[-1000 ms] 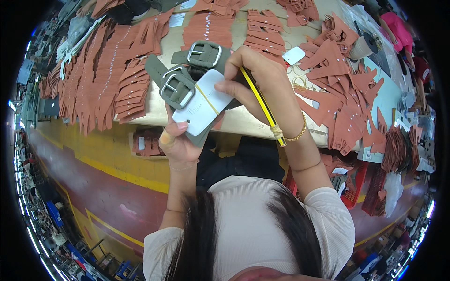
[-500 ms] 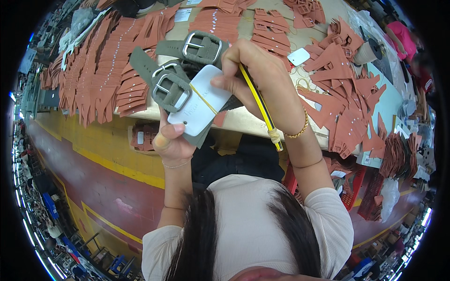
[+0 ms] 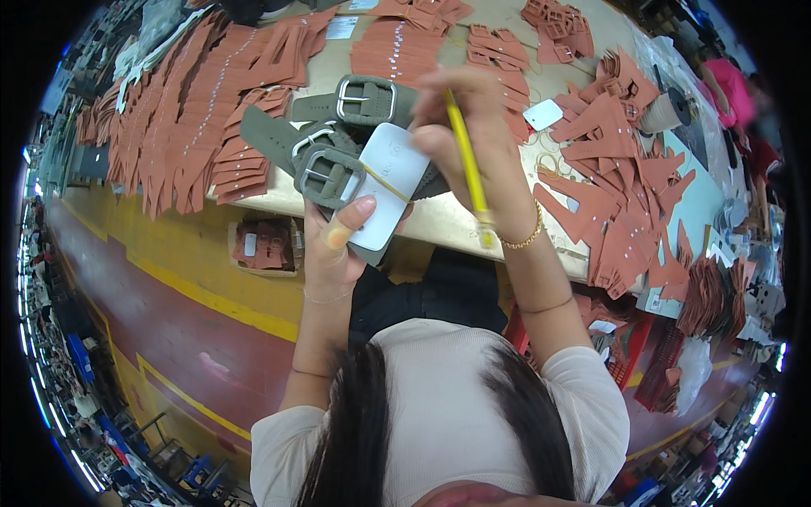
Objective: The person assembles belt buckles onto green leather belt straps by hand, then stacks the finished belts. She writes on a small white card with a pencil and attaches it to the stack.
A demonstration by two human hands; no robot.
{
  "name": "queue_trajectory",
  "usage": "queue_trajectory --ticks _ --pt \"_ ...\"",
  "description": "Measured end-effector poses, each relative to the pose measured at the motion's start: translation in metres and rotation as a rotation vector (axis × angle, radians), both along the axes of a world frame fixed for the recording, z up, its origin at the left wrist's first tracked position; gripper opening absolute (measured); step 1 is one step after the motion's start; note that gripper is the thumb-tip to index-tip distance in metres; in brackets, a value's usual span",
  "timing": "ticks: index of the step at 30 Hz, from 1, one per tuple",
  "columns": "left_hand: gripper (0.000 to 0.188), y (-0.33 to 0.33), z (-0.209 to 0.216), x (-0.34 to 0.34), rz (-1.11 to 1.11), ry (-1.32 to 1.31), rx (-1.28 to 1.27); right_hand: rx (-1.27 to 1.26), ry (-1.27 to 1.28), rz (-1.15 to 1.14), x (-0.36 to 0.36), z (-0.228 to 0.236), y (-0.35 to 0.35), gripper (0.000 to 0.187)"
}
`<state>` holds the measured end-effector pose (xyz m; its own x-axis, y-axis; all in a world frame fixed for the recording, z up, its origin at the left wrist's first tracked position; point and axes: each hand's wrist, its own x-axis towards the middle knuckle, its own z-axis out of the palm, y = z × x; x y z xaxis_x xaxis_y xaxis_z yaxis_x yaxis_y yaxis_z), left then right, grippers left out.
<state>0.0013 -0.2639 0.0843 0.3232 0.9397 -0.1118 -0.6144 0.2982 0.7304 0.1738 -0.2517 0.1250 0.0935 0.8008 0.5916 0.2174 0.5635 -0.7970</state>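
Note:
My left hand is closed around a bundle of grey-green buckled straps with silver buckles. Its thumb presses a white tag against the bundle; the tag bears handwriting and has a thin yellow band around it. To the right of the bundle, my right hand is raised and partly smeared by motion. It holds a yellow pencil, which lies along the palm with its lower end by the wrist. The right fingers are close to the tag's upper edge; whether they touch the bundle is unclear.
Rows of terracotta strap pieces cover the table's left side. More cut pieces are heaped at right, near another white tag and a thread spool. A box of pieces sits below the table edge; red crates stand at lower right.
My right hand has lifted off the tag, and the pencil has turned more upright. The bundle and tag have tilted and shifted slightly right in my left hand.

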Motion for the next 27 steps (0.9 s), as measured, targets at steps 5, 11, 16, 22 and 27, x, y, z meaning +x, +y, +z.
queue_trajectory --ticks 5,11,16,22,27 --pt "0.057 -0.008 0.006 0.003 0.103 0.093 0.032 0.004 0.174 0.063 0.004 -0.004 -0.021 0.022" --pt "0.057 -0.015 0.009 0.005 0.141 0.134 0.053 0.016 0.221 0.046 -0.006 -0.013 -0.022 0.030" --pt "0.063 -0.018 0.014 0.001 0.061 0.017 -0.042 0.044 0.173 -0.073 -0.009 -0.009 -0.025 0.034" --pt "0.066 -0.021 0.019 0.004 0.054 0.015 -0.039 0.086 0.022 -0.115 -0.007 -0.005 -0.028 0.034" --pt "0.068 -0.022 0.019 0.003 0.041 0.023 -0.023 0.077 -0.030 -0.141 -0.007 -0.005 -0.030 0.034"
